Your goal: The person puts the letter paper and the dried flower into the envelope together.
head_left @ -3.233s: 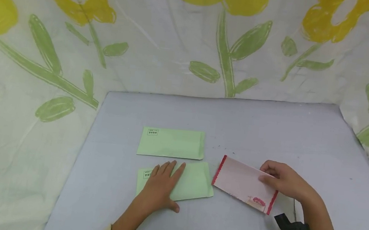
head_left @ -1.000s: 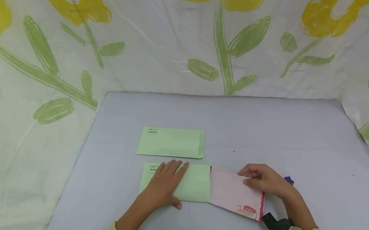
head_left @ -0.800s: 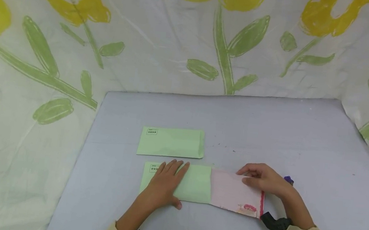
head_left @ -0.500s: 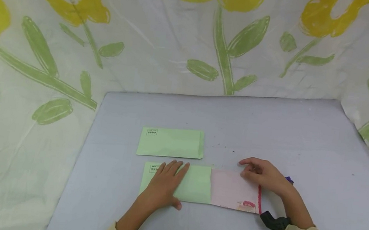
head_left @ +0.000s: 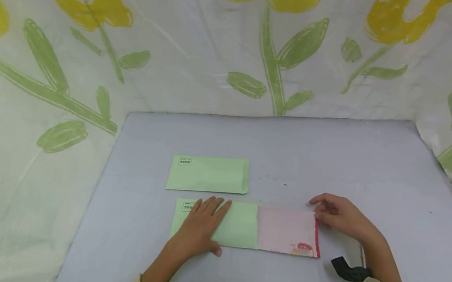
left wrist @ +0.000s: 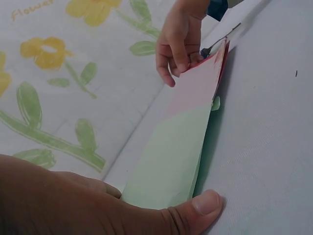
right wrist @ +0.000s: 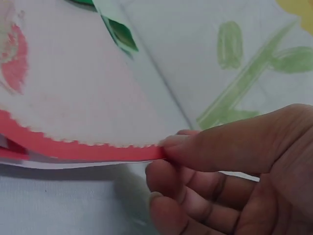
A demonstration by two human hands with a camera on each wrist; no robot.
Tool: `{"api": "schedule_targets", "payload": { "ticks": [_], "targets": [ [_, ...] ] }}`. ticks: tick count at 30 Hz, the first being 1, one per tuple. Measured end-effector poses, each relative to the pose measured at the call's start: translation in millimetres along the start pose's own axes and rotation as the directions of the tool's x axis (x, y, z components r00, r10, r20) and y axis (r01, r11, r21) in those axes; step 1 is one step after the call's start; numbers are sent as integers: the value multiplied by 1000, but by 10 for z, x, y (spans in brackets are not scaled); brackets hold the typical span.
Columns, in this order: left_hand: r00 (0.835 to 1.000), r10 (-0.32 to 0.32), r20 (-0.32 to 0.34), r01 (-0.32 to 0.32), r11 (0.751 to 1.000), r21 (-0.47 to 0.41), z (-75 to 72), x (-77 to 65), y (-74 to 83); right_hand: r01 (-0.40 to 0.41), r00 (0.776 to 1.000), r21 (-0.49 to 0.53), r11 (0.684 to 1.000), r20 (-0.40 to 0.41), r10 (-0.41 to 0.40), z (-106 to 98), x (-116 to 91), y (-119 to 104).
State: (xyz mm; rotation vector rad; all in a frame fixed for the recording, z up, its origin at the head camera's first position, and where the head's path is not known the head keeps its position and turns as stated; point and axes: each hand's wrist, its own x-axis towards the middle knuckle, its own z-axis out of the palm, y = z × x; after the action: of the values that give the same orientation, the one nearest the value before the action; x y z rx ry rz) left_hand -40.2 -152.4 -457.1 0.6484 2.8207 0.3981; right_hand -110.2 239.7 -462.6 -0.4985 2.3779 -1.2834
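A pale green envelope (head_left: pixel 238 225) lies on the table with my left hand (head_left: pixel 199 226) resting flat on it, fingers spread. Out of its right end sticks a folded pink card (head_left: pixel 287 230) with red edging and a small red picture; the rest of the card is hidden inside the envelope. My right hand (head_left: pixel 344 216) pinches the far right corner of the card. In the right wrist view the thumb (right wrist: pixel 195 147) lies on the red edge, with the other fingers curled below. The left wrist view shows the left thumb (left wrist: pixel 195 205) beside the envelope's near edge.
Behind lies a second green envelope (head_left: pixel 207 174), flat, with a printed stamp box at its left. A thin stick-like object (head_left: pixel 362 256), partly hidden, lies by my right wrist. A flower-printed sheet (head_left: pixel 202 55) rises at the table's back and sides.
The pink card has gone from outside the envelope to partly inside it, now straight in line. My right hand let go of its upper edge and took its right corner. The left hand stayed.
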Motion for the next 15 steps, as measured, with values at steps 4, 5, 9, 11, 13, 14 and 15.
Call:
{"api": "schedule_targets", "payload": {
  "ticks": [4, 5, 9, 11, 13, 14, 15],
  "targets": [
    [1000, 2, 3, -2, 1000, -1, 4, -6, -1, -18, 999, 38, 999, -49, 20, 35, 33, 18],
    [1000, 2, 5, -2, 1000, -1, 5, -6, -2, -21, 998, 45, 999, -54, 24, 44, 43, 21],
    [1000, 2, 5, -2, 1000, 5, 5, -4, -4, -11, 998, 87, 996, -54, 16, 82, 85, 21],
    [1000, 3, 3, -3, 1000, 9, 5, -2, -6, -2, 999, 110, 994, -52, 8, 103, 105, 15],
    [1000, 4, 0, -4, 1000, 10, 8, 1, -8, 9, 999, 130, 992, -48, -3, 131, 125, 15],
    [1000, 5, -1, -5, 1000, 11, 9, 2, -9, 9, 999, 141, 990, -46, -2, 146, 135, 15],
    [1000, 6, -1, -6, 1000, 11, 12, 4, -10, 7, 999, 149, 989, -43, -1, 161, 144, 17]
  ]
}}
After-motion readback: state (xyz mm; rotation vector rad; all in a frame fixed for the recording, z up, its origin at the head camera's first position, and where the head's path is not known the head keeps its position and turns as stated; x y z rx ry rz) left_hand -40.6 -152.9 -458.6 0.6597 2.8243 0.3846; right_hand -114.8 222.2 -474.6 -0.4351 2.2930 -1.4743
